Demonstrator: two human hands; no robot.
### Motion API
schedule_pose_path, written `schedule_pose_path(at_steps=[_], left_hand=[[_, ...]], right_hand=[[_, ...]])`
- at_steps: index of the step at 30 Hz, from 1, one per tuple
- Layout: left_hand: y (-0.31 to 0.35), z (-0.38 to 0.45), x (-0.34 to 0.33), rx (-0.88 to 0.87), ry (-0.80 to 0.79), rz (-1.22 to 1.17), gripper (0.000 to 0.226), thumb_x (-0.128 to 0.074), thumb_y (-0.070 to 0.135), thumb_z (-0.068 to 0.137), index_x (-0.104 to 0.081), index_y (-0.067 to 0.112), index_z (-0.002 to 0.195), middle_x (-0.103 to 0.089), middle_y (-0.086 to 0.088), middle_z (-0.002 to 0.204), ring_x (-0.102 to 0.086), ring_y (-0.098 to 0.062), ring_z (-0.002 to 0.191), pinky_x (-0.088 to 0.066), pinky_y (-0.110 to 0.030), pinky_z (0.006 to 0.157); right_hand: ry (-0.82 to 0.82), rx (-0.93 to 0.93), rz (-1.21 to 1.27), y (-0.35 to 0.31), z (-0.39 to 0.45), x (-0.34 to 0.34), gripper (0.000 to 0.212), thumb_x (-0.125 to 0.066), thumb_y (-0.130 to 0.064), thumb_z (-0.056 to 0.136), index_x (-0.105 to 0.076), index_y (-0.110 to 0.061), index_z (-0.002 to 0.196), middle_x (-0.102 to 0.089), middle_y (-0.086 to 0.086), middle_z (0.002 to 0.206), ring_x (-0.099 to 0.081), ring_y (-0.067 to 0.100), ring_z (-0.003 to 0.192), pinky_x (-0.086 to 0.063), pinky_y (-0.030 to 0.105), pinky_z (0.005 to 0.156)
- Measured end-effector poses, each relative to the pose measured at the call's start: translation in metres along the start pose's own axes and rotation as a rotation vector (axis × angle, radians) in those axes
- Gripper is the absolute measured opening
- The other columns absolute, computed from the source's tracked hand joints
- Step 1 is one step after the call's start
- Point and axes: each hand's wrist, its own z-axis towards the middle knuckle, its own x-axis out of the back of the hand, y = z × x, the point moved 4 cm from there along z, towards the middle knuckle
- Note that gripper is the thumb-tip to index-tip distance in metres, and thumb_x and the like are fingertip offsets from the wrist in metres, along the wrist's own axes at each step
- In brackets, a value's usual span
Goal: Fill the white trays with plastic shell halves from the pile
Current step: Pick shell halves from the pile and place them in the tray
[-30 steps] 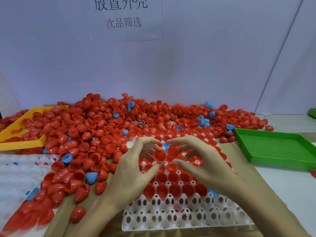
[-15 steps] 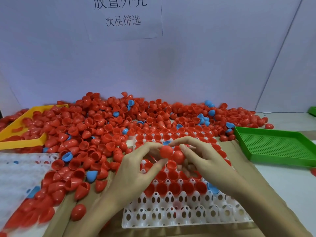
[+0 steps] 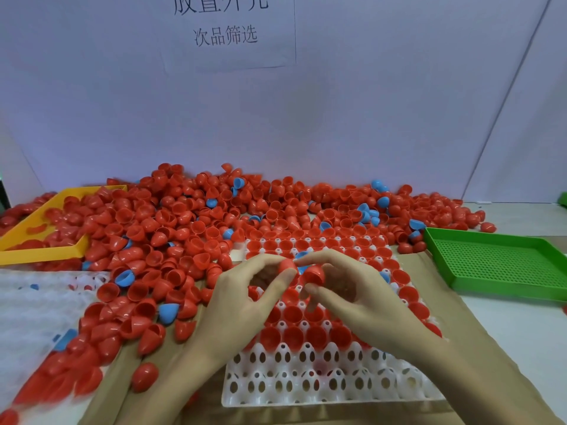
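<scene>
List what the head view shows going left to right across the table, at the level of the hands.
Yellow tray → loose pile of red and blue shell halves → left hand pinching a red shell half → right hand pinching another red shell half, both over the white tray → green perforated tray.

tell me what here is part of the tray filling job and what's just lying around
Part of the job:
- white tray, near rows empty
- pile of shell halves
- left hand pinching a red shell
- right hand holding a red shell

Lying about:
- green tray
- yellow tray
- paper sign on the wall
</scene>
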Motion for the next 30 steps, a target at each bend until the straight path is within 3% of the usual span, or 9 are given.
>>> schedule_pose_path(at_steps=[4,7,10,14,17,20,22,26,30], left_hand=[[-0.001,-0.001,0.005,0.009,0.081,-0.039,0.024,-0.072,0.041,0.095,-0.058,0.028,0.11,-0.074,0.007,0.083,-0.076,-0.014,0.082,-0.055,-0.016,0.074],[0.001,0.0,0.006,-0.005,0.068,-0.007,0.017,-0.074,0.038,0.096,-0.061,0.028,0.096,-0.073,0.004,0.08,-0.076,-0.018,0.081,-0.059,-0.024,0.075],[0.001,0.001,0.006,-0.01,-0.033,-0.046,0.009,-0.075,0.036,0.096,-0.071,0.029,0.1,-0.076,0.01,0.095,-0.076,-0.012,0.091,-0.06,-0.023,0.08],[0.0,0.004,0.009,0.056,-0.343,-0.108,0.026,-0.077,0.032,0.095,-0.073,0.033,0.121,-0.075,0.015,0.116,-0.073,-0.011,0.109,-0.057,-0.022,0.094],[-0.002,0.007,0.021,0.057,-0.322,-0.072,0.024,-0.077,0.018,0.095,-0.074,0.03,0.116,-0.077,0.012,0.109,-0.075,-0.014,0.104,-0.059,-0.028,0.094],[-0.002,0.01,0.035,0.082,-0.341,-0.017,0.014,-0.077,0.014,0.094,-0.076,0.024,0.105,-0.078,0.003,0.098,-0.076,-0.018,0.093,-0.061,-0.035,0.089],[-0.002,0.011,0.048,0.127,-0.431,0.022,0.012,-0.079,0.012,0.093,-0.077,0.021,0.1,-0.077,0.0,0.093,-0.075,-0.017,0.087,-0.062,-0.036,0.085],[-0.001,0.001,0.058,0.22,-0.797,0.105,0.009,-0.083,0.017,0.089,-0.076,0.023,0.093,-0.068,0.01,0.073,-0.06,-0.001,0.064,-0.048,-0.013,0.066],[0.0,-0.01,0.05,0.236,-1.019,0.158,0.017,-0.086,0.034,0.088,-0.074,0.021,0.089,-0.049,-0.004,0.06,-0.045,-0.009,0.056,-0.041,-0.019,0.064]], right_hand=[[-0.018,-0.054,0.109,0.005,-0.001,-0.009,0.024,-0.074,-0.027,0.097,-0.065,-0.02,0.118,-0.081,-0.002,0.1,-0.08,0.017,0.089,-0.058,0.018,0.073],[-0.025,-0.059,0.099,0.008,-0.003,-0.017,0.028,-0.079,-0.034,0.092,-0.066,-0.018,0.11,-0.081,-0.001,0.094,-0.08,0.015,0.087,-0.063,0.028,0.079],[0.001,-0.051,0.008,0.01,-0.004,-0.023,0.026,-0.081,-0.042,0.09,-0.069,-0.024,0.105,-0.078,-0.003,0.091,-0.077,0.017,0.084,-0.064,0.038,0.078],[0.039,0.002,-0.06,0.008,-0.004,-0.026,0.027,-0.078,-0.049,0.088,-0.07,-0.029,0.103,-0.074,-0.007,0.09,-0.072,0.017,0.08,-0.059,0.028,0.069],[-0.048,0.044,-0.146,0.007,-0.005,-0.029,0.029,-0.075,-0.046,0.09,-0.066,-0.033,0.114,-0.073,-0.014,0.095,-0.072,0.012,0.085,-0.055,0.019,0.07],[-0.064,0.074,-0.239,0.006,-0.005,-0.026,0.026,-0.065,-0.046,0.097,-0.065,-0.036,0.121,-0.07,-0.02,0.099,-0.071,0.008,0.091,-0.055,0.019,0.071],[-0.039,0.067,-0.249,0.008,-0.004,-0.02,0.019,-0.064,-0.035,0.101,-0.067,-0.036,0.119,-0.07,-0.02,0.099,-0.071,0.008,0.092,-0.058,0.026,0.073],[-0.003,0.039,-0.232,0.012,-0.001,-0.009,0.02,-0.063,-0.02,0.103,-0.071,-0.034,0.114,-0.073,-0.017,0.098,-0.072,0.012,0.093,-0.061,0.036,0.076],[0.009,0.026,-0.208,0.014,0.0,-0.005,0.019,-0.061,-0.02,0.101,-0.073,-0.032,0.11,-0.074,-0.014,0.096,-0.073,0.016,0.088,-0.061,0.043,0.075]])
